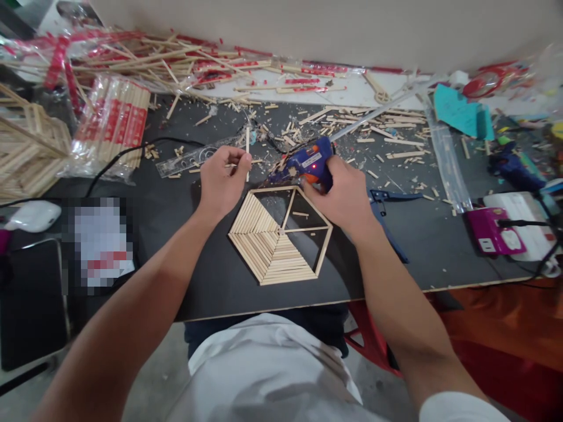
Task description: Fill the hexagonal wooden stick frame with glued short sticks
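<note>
My left hand pinches a thin wooden stick upright between thumb and fingers. Wrapped round a blue hot glue gun is my right hand; a clear glue stick runs out of its back and a red light glows on its side. The gun's nozzle points left, toward the stick. Below both hands lies a hexagonal wooden stick frame. Its left and bottom sections are filled with rows of sticks, while those at the top and right show dark table through them.
Bagged chopsticks and a stacked wooden lattice lie at left, near a phone. Behind are a clear ruler and scattered stick offcuts. Blue cutters and a purple plug adapter sit at right.
</note>
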{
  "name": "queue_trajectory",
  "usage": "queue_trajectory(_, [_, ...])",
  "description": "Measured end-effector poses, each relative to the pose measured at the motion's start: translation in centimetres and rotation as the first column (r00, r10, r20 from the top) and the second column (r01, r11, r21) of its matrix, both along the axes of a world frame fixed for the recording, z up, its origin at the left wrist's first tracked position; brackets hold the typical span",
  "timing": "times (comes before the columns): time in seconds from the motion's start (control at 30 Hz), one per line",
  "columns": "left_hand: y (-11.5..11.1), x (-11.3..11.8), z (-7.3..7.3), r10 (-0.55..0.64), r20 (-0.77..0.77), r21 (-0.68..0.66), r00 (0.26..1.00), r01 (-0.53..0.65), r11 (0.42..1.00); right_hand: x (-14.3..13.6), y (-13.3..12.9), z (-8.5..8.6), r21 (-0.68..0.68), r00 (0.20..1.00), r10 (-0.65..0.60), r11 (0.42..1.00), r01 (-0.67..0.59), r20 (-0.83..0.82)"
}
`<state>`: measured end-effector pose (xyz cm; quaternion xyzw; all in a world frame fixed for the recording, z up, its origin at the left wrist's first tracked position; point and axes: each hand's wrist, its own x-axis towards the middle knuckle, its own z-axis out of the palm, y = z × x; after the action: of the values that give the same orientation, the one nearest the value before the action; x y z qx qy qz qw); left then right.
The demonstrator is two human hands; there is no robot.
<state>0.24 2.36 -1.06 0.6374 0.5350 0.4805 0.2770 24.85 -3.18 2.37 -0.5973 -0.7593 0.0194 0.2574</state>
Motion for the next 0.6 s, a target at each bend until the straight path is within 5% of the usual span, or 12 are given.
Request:
queue_trajectory(0.2, [-0.3, 0.0, 0.6, -0.001, 0.011, -0.018, 1.000, 0.001, 1.000, 2.4, 0.3, 1.2, 0.004, 0.987, -0.157, 0.988, 0.157, 0.026])
queue_trajectory(0.6, [-0.2, 0.1, 0.4, 0.002, 0.082, -0.008, 0.997, -0.001, 1.000, 5.3, 0.8, 2.0, -0.038, 0.988, -0.103, 0.993, 0.108, 0.113])
